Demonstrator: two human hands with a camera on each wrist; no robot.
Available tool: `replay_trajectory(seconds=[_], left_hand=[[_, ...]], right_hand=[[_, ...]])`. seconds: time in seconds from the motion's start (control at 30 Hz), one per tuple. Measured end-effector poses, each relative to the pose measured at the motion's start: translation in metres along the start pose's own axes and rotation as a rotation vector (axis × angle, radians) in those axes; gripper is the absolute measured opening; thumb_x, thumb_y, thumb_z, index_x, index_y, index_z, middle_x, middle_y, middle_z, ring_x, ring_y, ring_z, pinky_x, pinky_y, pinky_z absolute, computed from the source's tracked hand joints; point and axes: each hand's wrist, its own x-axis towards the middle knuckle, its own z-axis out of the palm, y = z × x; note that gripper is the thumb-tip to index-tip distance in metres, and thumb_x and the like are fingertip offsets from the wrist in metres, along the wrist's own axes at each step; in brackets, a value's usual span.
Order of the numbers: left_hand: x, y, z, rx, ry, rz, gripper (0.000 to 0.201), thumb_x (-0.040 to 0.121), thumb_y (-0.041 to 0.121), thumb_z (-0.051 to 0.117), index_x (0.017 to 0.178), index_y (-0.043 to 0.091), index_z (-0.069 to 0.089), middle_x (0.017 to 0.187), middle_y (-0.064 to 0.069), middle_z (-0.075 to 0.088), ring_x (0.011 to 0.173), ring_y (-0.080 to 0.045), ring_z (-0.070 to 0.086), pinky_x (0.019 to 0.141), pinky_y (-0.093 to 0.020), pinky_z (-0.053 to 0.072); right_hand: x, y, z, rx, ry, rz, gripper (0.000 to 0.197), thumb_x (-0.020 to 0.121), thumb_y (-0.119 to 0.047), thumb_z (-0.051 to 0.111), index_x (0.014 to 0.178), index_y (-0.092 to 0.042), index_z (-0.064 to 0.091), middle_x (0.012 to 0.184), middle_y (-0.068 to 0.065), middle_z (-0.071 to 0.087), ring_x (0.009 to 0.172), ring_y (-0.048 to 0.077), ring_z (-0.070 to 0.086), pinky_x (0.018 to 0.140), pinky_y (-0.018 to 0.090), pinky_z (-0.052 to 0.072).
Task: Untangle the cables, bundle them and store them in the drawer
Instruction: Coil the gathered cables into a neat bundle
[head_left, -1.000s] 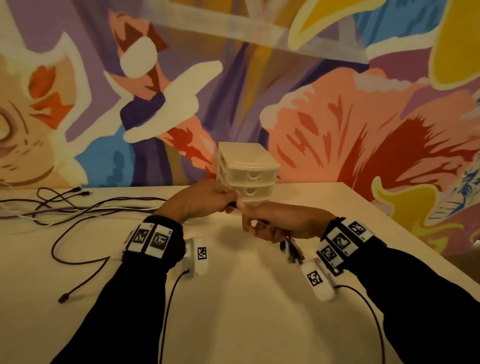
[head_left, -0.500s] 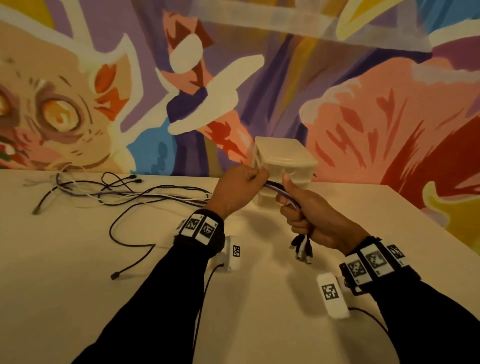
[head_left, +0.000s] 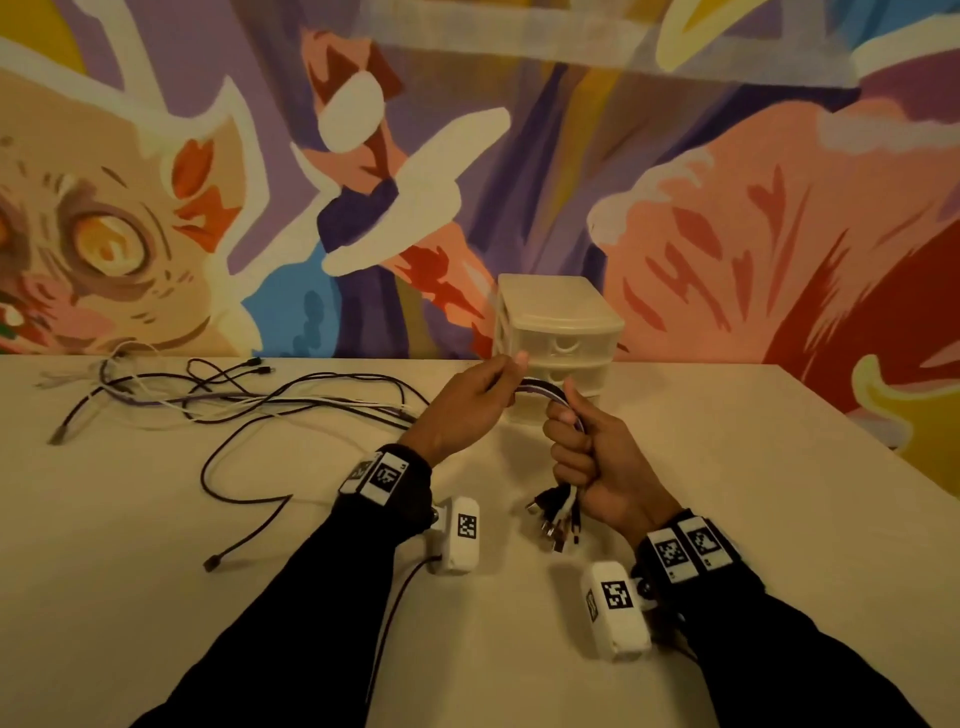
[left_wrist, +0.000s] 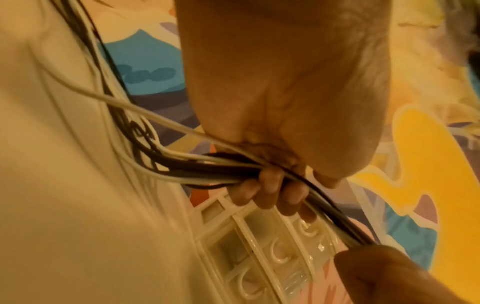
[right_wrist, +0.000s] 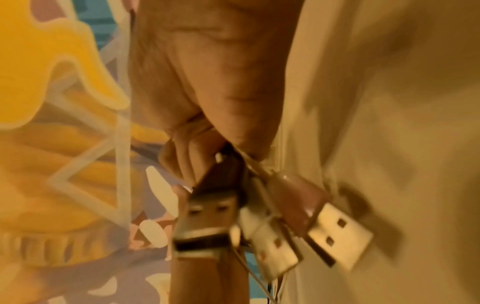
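Several black, white and purple cables (head_left: 249, 402) trail across the table's left and gather into one bunch (head_left: 543, 392) between my hands. My left hand (head_left: 467, 402) grips that bunch (left_wrist: 221, 170) with curled fingers. Just to its right, my right hand (head_left: 587, 457) holds the same bunch in a fist, thumb up. The USB plugs (head_left: 553, 517) hang below that fist and show close up in the right wrist view (right_wrist: 259, 222). A small cream drawer unit (head_left: 558, 332) stands behind the hands by the wall, its drawers closed (left_wrist: 272, 253).
One black cable loop (head_left: 228, 499) lies on the table (head_left: 727, 519) left of my left forearm, its plug end near the front. A painted mural wall (head_left: 467, 156) runs behind the table. The table's right edge slants past my right arm.
The hands rose and drew a little apart, so a short run of bunched cables now spans them. My right fist turned upright with the plugs hanging. The view swung left, showing more loose cable.
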Motion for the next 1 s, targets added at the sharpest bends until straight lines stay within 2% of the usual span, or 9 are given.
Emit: replay_trajectory(seconds=[0.03,0.1,0.3,0.37,0.47,0.6,0.7,0.87,1.0], left_hand=[[0.0,-0.004,0.002,-0.018,-0.04,-0.033,0.051,0.108,0.068,0.038,0.1,0.028,0.069,0.082,0.007,0.065,0.076,-0.013,0.059,0.074,-0.028,0.044],[-0.002,-0.01,0.006,0.015,-0.074,-0.064,0.044,0.109,0.065,0.035,0.093,0.042,0.069,0.076,0.017,0.061,0.072,-0.008,0.054,0.07,-0.023,0.043],[-0.004,-0.008,0.025,0.271,0.174,0.022,0.049,0.114,0.052,0.035,0.074,0.032,0.055,0.062,0.019,0.058,0.064,-0.002,0.054,0.066,-0.025,0.04],[-0.005,-0.006,0.029,0.231,0.173,0.009,0.049,0.114,0.052,0.036,0.074,0.031,0.057,0.064,0.021,0.058,0.064,-0.002,0.053,0.066,-0.027,0.04],[-0.006,-0.005,0.036,0.13,0.12,-0.026,0.048,0.114,0.05,0.038,0.08,0.029,0.064,0.066,0.027,0.06,0.063,0.002,0.052,0.065,-0.02,0.039],[-0.006,-0.002,0.042,0.098,0.103,-0.082,0.053,0.111,0.061,0.033,0.09,0.028,0.067,0.072,0.013,0.06,0.066,-0.005,0.052,0.071,-0.035,0.044],[-0.008,0.004,0.046,0.215,0.077,-0.128,0.059,0.111,0.064,0.029,0.082,0.027,0.065,0.074,0.01,0.065,0.075,-0.013,0.061,0.077,-0.037,0.047],[-0.009,0.008,0.051,0.365,0.217,-0.036,0.06,0.113,0.056,0.025,0.07,0.023,0.049,0.07,-0.001,0.062,0.072,-0.027,0.058,0.067,-0.039,0.038],[-0.014,0.014,0.051,0.259,0.221,-0.026,0.052,0.114,0.051,0.031,0.07,0.032,0.051,0.067,0.011,0.06,0.066,-0.004,0.056,0.067,-0.029,0.038]], right_hand=[[0.002,0.0,-0.003,0.006,0.008,-0.003,0.047,0.111,-0.05,0.045,0.075,-0.019,0.047,0.054,-0.008,0.026,0.036,0.006,0.011,0.03,0.019,0.017],[0.004,0.001,-0.008,0.003,0.027,0.001,0.047,0.111,-0.052,0.044,0.077,-0.019,0.048,0.054,-0.009,0.026,0.033,0.003,0.019,0.029,0.018,0.018],[-0.001,0.003,-0.01,-0.184,0.081,0.002,0.042,0.106,-0.057,0.055,0.084,-0.022,0.06,0.067,-0.006,0.016,0.044,0.005,0.013,0.04,0.021,0.009],[-0.002,0.004,-0.01,-0.307,0.112,0.011,0.04,0.105,-0.057,0.059,0.082,-0.024,0.051,0.069,-0.005,0.016,0.047,0.006,0.013,0.04,0.021,0.012],[0.0,0.008,-0.011,-0.322,0.111,-0.009,0.046,0.107,-0.062,0.05,0.079,-0.026,0.044,0.066,-0.005,0.018,0.048,0.007,0.013,0.039,0.021,0.014],[0.003,0.01,-0.01,-0.258,0.163,-0.126,0.047,0.109,-0.062,0.042,0.081,-0.024,0.043,0.062,-0.005,0.021,0.045,0.008,0.015,0.04,0.023,0.013],[0.005,0.004,-0.015,-0.143,0.259,-0.204,0.045,0.112,-0.056,0.039,0.083,-0.021,0.043,0.061,-0.004,0.022,0.043,0.008,0.016,0.036,0.022,0.019],[-0.001,-0.003,-0.019,-0.196,0.303,-0.192,0.045,0.11,-0.059,0.044,0.086,-0.02,0.047,0.06,-0.005,0.024,0.044,0.008,0.017,0.038,0.022,0.017],[-0.005,0.001,-0.018,-0.312,0.296,-0.063,0.063,0.097,-0.072,0.06,0.105,-0.01,0.065,0.063,-0.005,0.025,0.049,0.008,0.02,0.042,0.022,0.017]])
